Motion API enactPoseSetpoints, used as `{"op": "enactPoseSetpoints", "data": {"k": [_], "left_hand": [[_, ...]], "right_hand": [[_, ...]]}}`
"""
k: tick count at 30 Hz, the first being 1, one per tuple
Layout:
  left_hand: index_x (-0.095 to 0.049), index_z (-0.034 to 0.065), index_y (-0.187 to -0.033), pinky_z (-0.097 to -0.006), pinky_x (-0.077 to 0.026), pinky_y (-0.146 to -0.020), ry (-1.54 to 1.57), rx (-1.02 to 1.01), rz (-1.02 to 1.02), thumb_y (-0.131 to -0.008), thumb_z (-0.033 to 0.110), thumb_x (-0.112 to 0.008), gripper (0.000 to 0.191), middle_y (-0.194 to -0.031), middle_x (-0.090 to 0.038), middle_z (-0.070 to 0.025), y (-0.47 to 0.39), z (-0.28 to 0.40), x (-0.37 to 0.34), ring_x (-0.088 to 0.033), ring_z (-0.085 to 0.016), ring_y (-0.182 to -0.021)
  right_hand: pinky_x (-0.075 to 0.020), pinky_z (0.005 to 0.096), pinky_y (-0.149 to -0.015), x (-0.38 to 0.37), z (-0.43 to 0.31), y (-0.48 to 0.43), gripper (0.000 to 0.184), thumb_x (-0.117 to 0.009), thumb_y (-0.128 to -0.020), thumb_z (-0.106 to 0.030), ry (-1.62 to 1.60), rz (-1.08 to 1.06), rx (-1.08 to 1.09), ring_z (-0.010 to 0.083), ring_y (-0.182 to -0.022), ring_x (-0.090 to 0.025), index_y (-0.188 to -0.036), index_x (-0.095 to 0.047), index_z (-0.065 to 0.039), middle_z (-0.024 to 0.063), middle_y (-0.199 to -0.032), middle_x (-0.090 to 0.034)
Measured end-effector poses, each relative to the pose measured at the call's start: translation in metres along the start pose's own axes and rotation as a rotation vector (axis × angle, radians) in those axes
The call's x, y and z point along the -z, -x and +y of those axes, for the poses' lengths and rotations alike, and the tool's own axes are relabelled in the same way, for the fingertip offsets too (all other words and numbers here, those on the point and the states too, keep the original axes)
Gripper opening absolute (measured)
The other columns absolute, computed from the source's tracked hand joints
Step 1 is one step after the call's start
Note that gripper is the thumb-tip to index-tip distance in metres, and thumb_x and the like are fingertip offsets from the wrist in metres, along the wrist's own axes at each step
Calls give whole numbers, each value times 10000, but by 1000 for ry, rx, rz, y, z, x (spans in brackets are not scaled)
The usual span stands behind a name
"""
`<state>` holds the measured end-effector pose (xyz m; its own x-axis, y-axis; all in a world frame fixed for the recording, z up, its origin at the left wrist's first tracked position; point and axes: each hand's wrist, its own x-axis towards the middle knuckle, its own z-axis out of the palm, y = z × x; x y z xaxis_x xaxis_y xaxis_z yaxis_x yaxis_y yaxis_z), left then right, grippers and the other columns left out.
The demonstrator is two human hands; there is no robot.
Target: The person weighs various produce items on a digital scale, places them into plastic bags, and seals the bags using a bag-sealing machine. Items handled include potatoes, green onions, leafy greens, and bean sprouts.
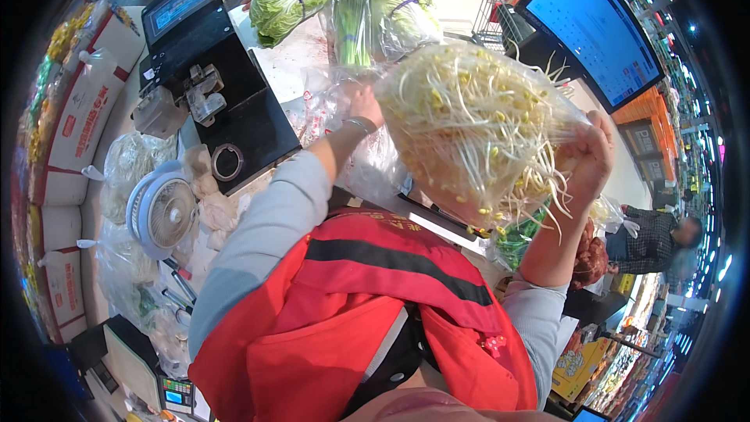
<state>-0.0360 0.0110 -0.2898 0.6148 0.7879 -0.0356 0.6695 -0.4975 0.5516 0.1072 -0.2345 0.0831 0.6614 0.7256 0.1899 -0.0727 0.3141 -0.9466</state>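
My right hand (pixel 589 146) is closed on the gathered neck of a clear plastic bag of soybean sprouts (pixel 463 105), raised in front of me. Several sprouts stick out of the bag near that wrist. My left hand (pixel 366 108) reaches forward among crumpled clear plastic bags (pixel 372 158), close to the left side of the sprout bag. Its fingers are partly hidden, so its grip is unclear. Beyond it lie a bagged bunch of celery (pixel 351 26), a napa cabbage with a purple band (pixel 290 3) and a bagged napa cabbage (pixel 407 14).
A black touchscreen scale (pixel 181 17) with a tape roll (pixel 227 162) stands at left, near a small fan (pixel 167 214). A monitor (pixel 592 29) rises at right. Another person's hand (pixel 247 3) is beside the far cabbage. A shopping cart (pixel 498 6) stands behind the counter.
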Motion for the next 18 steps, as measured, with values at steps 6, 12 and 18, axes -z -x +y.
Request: {"op": "enactPoseSetpoints", "data": {"k": [6,12,18], "left_hand": [[-506,108,-1075,-397,-474,-809,1769,253,0,-902,192,-514,193,-989,-590,-55,13,-66,54,-566,-227,-917],[-508,124,-943,-474,-434,-915,2074,366,-38,-932,282,-452,168,-1054,-588,-87,83,-112,130,-558,-263,-990],[-582,107,-1100,-340,-417,-908,1718,436,221,-966,245,-463,226,-1081,-619,-2,139,-132,156,-556,-156,-1074]], "right_hand": [[-304,217,-502,-57,32,4,280,-533,-743,-16,-407,-69,75,60,-530,-339,-607,-318,-131,-43,-593,-333],[-363,219,-527,-94,99,16,235,-543,-697,-16,-595,-169,-21,70,-527,-394,-613,-351,-123,-40,-577,-375],[-446,235,-544,-80,203,24,142,-557,-723,-64,-573,-236,-415,88,-548,-484,-680,-441,-133,-25,-631,-502]]}}
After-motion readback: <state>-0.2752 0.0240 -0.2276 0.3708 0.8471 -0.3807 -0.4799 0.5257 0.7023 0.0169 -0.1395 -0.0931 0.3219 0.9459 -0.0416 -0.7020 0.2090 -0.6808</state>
